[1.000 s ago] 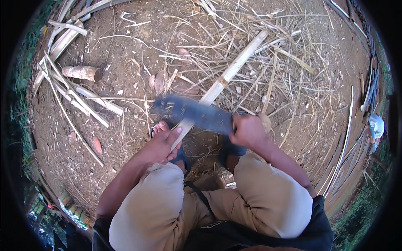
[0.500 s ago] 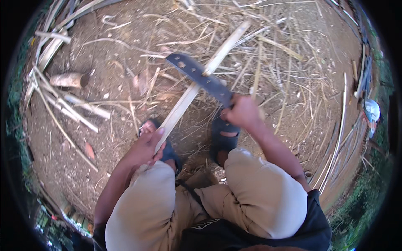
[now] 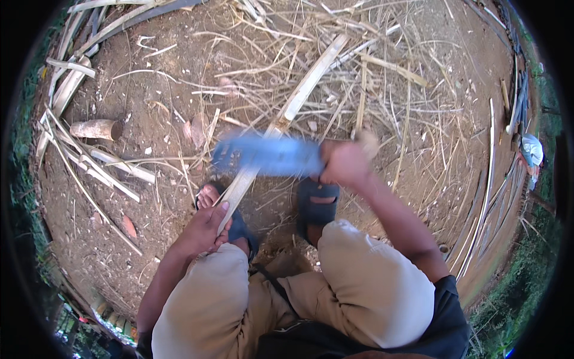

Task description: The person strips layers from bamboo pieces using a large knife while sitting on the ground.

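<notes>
My left hand [image 3: 206,228] is closed around the near end of a long, pale strip of split bamboo [image 3: 314,78], close to my left knee. The strip slants away to the upper right, its far end over the shavings. In my right hand [image 3: 347,163] is a machete [image 3: 269,155], gripped by its handle, whose pale butt pokes out past the fist. Its broad blade is smeared by motion and lies across the strip, tip to the left. Whether the edge touches the strip cannot be made out. A rough, darker patch marks the strip just beyond the blade.
Thin shavings [image 3: 382,90] litter the dirt ahead. At left are split strips [image 3: 110,167] and a short log piece [image 3: 95,130]. Long poles [image 3: 487,179] line the right side, where another person [image 3: 531,152] is at the edge. My sandalled feet [image 3: 317,200] flank the strip's near part.
The machete blade has swung nearer to my left hand and turned from slanting to almost level. The strip has shifted slightly left and toward me. My left hand keeps its hold.
</notes>
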{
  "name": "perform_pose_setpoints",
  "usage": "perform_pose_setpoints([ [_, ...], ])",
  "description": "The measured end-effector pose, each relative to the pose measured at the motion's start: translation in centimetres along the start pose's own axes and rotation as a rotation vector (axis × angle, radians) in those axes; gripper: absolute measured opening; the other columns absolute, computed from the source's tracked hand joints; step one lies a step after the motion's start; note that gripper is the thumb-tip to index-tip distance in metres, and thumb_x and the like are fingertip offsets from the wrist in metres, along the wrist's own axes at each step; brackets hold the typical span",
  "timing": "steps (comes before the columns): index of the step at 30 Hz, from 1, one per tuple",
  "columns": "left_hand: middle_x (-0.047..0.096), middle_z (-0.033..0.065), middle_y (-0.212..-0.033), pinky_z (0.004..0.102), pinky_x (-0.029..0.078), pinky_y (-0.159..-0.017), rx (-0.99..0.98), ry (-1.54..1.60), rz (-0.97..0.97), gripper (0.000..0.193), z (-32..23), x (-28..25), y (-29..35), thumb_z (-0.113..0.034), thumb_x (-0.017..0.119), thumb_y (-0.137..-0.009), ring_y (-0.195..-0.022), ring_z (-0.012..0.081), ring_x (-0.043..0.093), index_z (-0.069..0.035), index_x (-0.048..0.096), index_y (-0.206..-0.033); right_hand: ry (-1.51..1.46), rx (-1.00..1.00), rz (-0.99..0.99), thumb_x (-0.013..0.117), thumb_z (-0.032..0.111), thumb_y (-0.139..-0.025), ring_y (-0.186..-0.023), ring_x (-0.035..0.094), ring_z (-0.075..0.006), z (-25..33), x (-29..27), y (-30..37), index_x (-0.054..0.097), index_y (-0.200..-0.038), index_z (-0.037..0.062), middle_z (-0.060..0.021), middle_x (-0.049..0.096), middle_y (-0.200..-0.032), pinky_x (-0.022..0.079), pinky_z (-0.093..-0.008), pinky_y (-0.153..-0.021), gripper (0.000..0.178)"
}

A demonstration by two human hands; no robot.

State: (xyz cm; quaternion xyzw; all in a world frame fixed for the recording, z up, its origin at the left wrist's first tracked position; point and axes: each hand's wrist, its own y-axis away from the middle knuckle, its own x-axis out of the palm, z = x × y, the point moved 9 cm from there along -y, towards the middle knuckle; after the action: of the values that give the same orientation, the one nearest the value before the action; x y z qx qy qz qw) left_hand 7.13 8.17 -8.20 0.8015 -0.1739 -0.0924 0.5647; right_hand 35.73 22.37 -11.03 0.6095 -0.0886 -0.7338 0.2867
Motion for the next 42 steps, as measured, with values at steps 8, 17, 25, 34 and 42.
perform_pose_setpoints([
  [8, 0.052, 0.0044, -0.059, 0.0245, 0.035, -0.039, 0.005, 0.031, 0.055, 0.058, 0.3, -1.0, 0.3, -0.053, 0.038, -0.105, -0.042, 0.0084, 0.043, -0.001, 0.058, -0.088, -0.109, 0.166, 0.055, 0.064, 0.024, -0.078, -0.075, 0.073, -0.0355, -3.0, -1.9, -3.7, 0.073, -0.091, 0.0004, -0.0219, 0.072, -0.077, 0.06, -0.0461, -0.076, 0.028],
  [17, 0.052, 0.0014, -0.058, 0.0258, 0.038, -0.048, 0.03, -0.07, 0.102, 0.059, 3.3, -2.0, 1.8, -0.047, 0.032, -0.108, -0.048, 0.0082, 0.043, 0.0, 0.063, -0.091, -0.088, 0.494, -0.057, 0.065, 0.024, -0.08, -0.078, 0.074, -0.034, -16.7, -3.2, -6.6, 0.073, -0.086, -0.003, -0.0259, 0.071, -0.082, 0.061, -0.0419, -0.075, 0.029],
  [25, 0.047, -0.0001, -0.055, 0.0263, 0.037, -0.049, 0.052, -0.019, 0.046, 0.051, 2.6, -2.6, 2.2, -0.043, 0.039, -0.108, -0.048, 0.0085, 0.043, -0.004, 0.058, -0.082, -0.11, 0.428, 0.078, 0.065, 0.026, -0.079, -0.088, 0.073, -0.0374, -14.4, -2.9, -6.2, 0.072, -0.098, -0.0021, -0.0271, 0.072, -0.095, 0.058, -0.0449, -0.084, 0.035],
  [34, 0.049, 0.0013, -0.057, 0.0257, 0.036, -0.047, 0.008, -0.004, 0.007, 0.053, 5.0, -4.1, 3.1, -0.048, 0.038, -0.107, -0.047, 0.0093, 0.045, -0.004, 0.057, -0.083, -0.099, 0.472, -0.166, 0.069, 0.028, -0.078, -0.088, 0.071, -0.0408, -15.4, -2.1, -4.7, 0.071, -0.098, 0.0026, -0.0246, 0.071, -0.087, 0.056, -0.0484, -0.082, 0.032],
  [42, 0.046, 0.002, -0.051, 0.0261, 0.032, -0.037, 0.18, 0.134, -0.238, 0.054, 0.7, -11.7, 7.6, -0.046, 0.034, -0.108, -0.04, 0.0096, 0.041, -0.005, 0.056, -0.08, -0.386, 0.638, -0.44, 0.075, 0.026, -0.076, -0.084, 0.07, -0.0422, -16.8, 4.3, 2.7, 0.069, -0.101, 0.0001, -0.0233, 0.071, -0.085, 0.056, -0.0493, -0.076, 0.036],
])
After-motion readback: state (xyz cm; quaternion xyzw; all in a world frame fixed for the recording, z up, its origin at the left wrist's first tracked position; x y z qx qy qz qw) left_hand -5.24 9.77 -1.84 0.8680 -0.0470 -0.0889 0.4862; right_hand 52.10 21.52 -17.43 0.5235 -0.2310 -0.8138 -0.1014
